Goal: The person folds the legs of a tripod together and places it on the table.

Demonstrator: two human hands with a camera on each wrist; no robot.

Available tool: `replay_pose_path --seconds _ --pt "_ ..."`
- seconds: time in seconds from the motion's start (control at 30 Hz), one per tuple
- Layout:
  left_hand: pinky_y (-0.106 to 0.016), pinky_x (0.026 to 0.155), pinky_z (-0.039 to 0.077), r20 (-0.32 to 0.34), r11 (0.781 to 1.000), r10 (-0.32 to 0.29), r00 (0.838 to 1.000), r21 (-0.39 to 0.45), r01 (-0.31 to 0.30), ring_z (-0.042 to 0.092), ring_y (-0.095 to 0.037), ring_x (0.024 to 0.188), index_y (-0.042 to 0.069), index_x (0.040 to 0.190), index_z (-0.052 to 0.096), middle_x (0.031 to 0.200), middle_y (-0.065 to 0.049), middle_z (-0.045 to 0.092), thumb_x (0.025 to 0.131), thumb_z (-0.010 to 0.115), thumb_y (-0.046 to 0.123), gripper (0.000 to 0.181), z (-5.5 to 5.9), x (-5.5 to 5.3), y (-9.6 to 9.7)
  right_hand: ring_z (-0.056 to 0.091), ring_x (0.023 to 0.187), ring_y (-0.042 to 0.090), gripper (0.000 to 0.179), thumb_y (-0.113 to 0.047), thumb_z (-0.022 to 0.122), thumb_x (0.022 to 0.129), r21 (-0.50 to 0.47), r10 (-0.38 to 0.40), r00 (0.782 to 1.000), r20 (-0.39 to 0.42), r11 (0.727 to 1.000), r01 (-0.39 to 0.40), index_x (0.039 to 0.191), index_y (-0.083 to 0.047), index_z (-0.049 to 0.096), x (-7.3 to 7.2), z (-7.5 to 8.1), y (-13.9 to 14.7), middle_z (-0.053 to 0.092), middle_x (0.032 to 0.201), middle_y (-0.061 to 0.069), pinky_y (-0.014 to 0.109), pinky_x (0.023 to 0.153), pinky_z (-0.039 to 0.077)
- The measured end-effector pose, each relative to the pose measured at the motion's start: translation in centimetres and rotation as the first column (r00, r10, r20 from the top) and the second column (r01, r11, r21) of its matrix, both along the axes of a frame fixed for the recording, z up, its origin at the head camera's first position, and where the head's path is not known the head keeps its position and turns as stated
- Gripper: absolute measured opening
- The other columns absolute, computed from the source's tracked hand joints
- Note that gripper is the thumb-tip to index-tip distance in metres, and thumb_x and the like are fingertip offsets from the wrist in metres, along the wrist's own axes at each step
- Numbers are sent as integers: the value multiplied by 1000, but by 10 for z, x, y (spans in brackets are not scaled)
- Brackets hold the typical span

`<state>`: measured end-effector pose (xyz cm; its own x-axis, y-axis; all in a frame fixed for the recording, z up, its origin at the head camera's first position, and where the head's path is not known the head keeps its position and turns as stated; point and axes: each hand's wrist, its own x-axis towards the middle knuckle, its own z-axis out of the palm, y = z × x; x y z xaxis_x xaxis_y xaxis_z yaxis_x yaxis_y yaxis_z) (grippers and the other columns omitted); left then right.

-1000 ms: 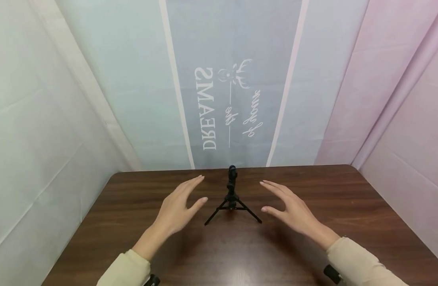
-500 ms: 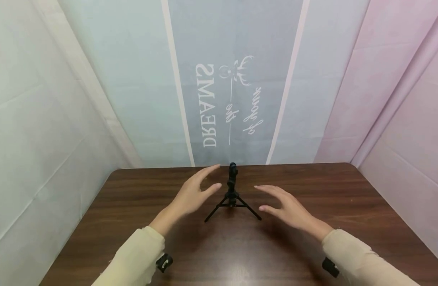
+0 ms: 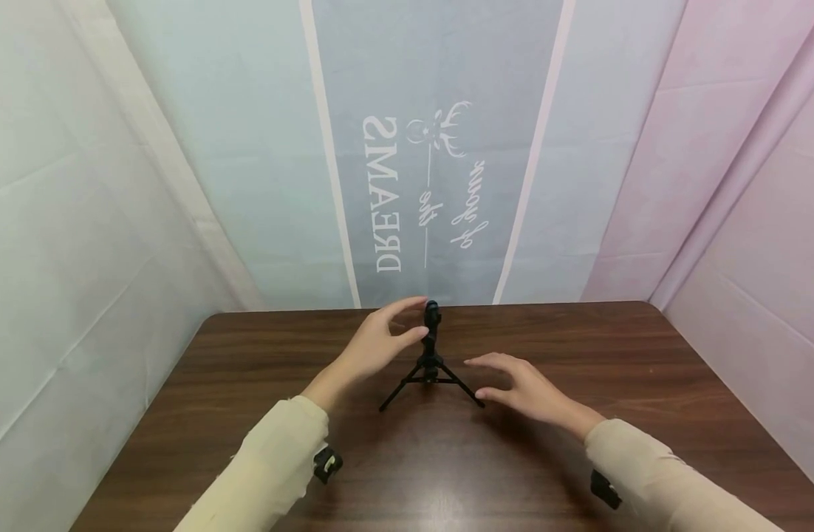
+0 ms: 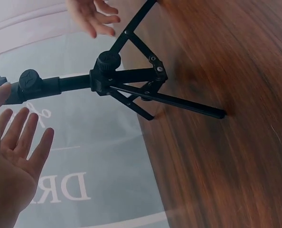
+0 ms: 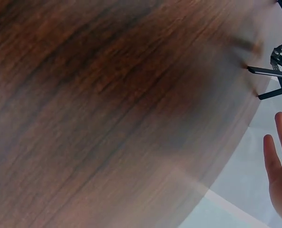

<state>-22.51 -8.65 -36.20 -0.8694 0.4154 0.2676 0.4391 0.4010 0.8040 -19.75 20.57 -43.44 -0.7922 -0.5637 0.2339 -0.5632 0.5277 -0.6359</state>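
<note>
- The left hand (image 3: pixel 374 343) had its grip loose, fingers extended and thumb apart, reaching toward the upper post (image 4: pixel 76 83) of the tripod; I couldn't tell whether the skin actually met it.
- The right hand (image 3: pixel 529 388) was lower and also holding nothing, its fingers spread and its thumb just beside one leg's foot.
- Between them the black mini tripod (image 3: pixel 430 362) stood upright on the tabletop, toward the far edge, its legs splayed and braced by struts.
- A knob bearing a star (image 4: pixel 30 80) sat high on the post, and a ridged knob (image 4: pixel 109 60) sat where the legs met.
- Pale sleeves (image 3: pixel 267 458) covered both forearms, with a small black device (image 3: pixel 327 464) at each wrist.
- The tabletop (image 3: pixel 407 473) was dark, glossy wood grain with rounded far corners.
- Behind it hung a blue-grey backdrop (image 3: pixel 493 44), its white lettering (image 3: pixel 382 196) sideways and mirrored: "DREAMS" and script beside a stag's head.
</note>
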Motion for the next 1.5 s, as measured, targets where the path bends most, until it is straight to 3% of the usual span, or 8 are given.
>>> replay_pose_path --seconds 0.3,0.67,1.0,1.17,1.33,1.5 --pt "-42 96 49 75 1000 -3 997 23 1 58 -23 119 18 140 57 131 2 62 95 70 26 47 2 -5 8 60 117 30 39 -24 73 92 10 5 995 100 1000 -6 127 -8 66 -7 -8 -2 66 125 3 52 94 50" --pt "-36 88 53 64 1000 13 998 25 -15 64 -13 101 19 130 65 116 7 68 94 72 28 38 1 -8 19 66 96 15 30 -18 77 89 28 23 976 215 999 -29 117 -13 71 -17 -17 -3 70 106 -4 33 81 55" --pt "-27 83 55 29 1000 12 1000 9 -12 67 -9 100 18 126 69 114 6 71 93 71 30 35 -2 -13 24 60 84 10 28 -15 79 86 40 47 974 222 998 -57 113 -7 72 -19 -23 -5 66 96 -4 28 73 53" --pt "-32 86 55 7 999 32 999 -27 -32 67 -9 102 20 122 70 111 8 72 95 69 28 28 -2 -11 24 57 81 10 29 -13 80 84 63 41 971 236 996 -57 111 -3 72 -20 -25 -9 64 91 -5 27 70 51" --pt "-38 96 51 9 997 58 998 -57 -57 64 -11 111 19 127 66 113 7 72 98 64 24 29 -2 -5 25 56 78 8 24 -11 81 82 63 42 971 235 996 -58 105 -5 72 -20 -26 -11 62 86 -6 26 67 50" --pt "-37 95 52 9 996 84 996 -29 -84 66 -9 108 19 128 65 111 7 73 100 61 25 29 -4 -1 29 55 75 6 22 -11 81 81 53 49 974 223 997 -62 100 -6 72 -19 -25 -10 61 85 -5 25 65 50"
